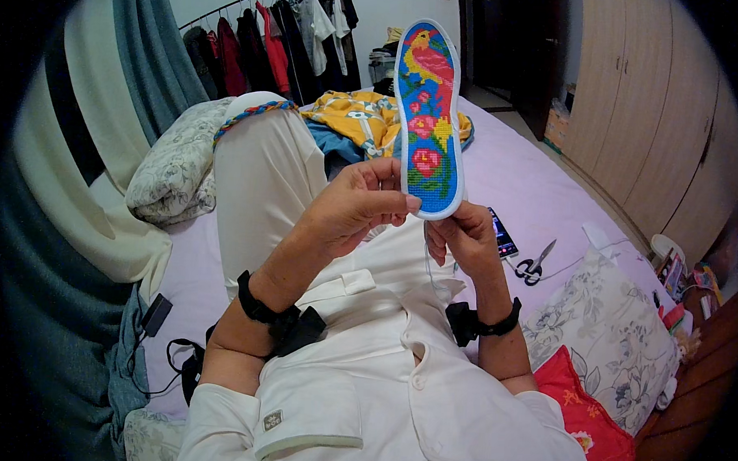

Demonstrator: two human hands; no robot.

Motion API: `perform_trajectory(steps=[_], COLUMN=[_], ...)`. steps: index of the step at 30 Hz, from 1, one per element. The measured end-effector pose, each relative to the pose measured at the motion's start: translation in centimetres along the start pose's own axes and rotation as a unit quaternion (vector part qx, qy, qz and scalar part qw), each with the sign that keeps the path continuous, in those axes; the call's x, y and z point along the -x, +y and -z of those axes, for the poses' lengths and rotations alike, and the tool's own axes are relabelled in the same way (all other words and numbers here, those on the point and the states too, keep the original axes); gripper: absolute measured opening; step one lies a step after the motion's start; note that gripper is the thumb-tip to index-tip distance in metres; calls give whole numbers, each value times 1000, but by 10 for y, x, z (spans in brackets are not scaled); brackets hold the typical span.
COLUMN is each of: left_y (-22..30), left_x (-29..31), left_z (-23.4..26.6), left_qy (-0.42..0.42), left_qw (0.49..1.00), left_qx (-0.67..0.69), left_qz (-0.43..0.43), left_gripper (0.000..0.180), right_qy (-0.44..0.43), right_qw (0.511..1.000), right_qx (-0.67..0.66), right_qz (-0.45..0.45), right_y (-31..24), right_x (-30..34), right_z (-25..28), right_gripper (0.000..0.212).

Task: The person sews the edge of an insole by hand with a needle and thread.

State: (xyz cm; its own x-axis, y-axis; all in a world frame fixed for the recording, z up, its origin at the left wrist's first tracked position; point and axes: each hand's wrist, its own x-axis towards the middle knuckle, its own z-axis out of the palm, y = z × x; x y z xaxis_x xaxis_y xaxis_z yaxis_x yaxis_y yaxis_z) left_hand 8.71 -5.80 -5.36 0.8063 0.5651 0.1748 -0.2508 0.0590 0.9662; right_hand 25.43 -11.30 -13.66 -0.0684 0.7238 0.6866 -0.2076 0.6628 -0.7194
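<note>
White shirt [468,413]; left hand [347,204] clamped on insole [428,123]; right hand [471,240] at its heel, grip unclear; scissors [538,264] toward bed's [541,184] right edge.

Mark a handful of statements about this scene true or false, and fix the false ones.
1. The left hand pinches the embroidered insole near its lower end. True.
2. The right hand is on the scissors. False: it is at the insole's lower edge.
3. A red and yellow bird decorates the insole. True.
4. Both wrists are bare. False: each wears a black band.
5. The phone lies on the pale sheet. True.
</note>
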Motion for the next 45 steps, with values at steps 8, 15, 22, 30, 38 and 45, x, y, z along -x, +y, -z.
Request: perform_trajectory(steps=[8,15,22,30,38,45], left_y=[-2,-3,1,1,-3,-4], left_x=[-2,-3,-2,-3,-3,-3], left_z=[3,1,1,1,1,0], left_qy=[-22,-13,-17,-20,-10,-8], left_qw=[1000,1000,1000,1000,1000,1000], left_qx=[13,-6,-5,15,-3,-15], left_qz=[1,-5,-1,2,-7,-11], left_gripper=[30,32,32,32,30,28], right_qy=[14,28,22,31,21,19], right_qw=[1000,999,999,999,999,999], right_qx=[2,22,31,15,26,40], right_qz=[-4,-7,4,-1,6,20], right_y=[1,-1,-2,-3,-1,3], right_x=[0,0,0,0,0,-2], right_z=[-2,-4,-3,-4,-1,1], right_gripper=[13,13,14,13,14,16])
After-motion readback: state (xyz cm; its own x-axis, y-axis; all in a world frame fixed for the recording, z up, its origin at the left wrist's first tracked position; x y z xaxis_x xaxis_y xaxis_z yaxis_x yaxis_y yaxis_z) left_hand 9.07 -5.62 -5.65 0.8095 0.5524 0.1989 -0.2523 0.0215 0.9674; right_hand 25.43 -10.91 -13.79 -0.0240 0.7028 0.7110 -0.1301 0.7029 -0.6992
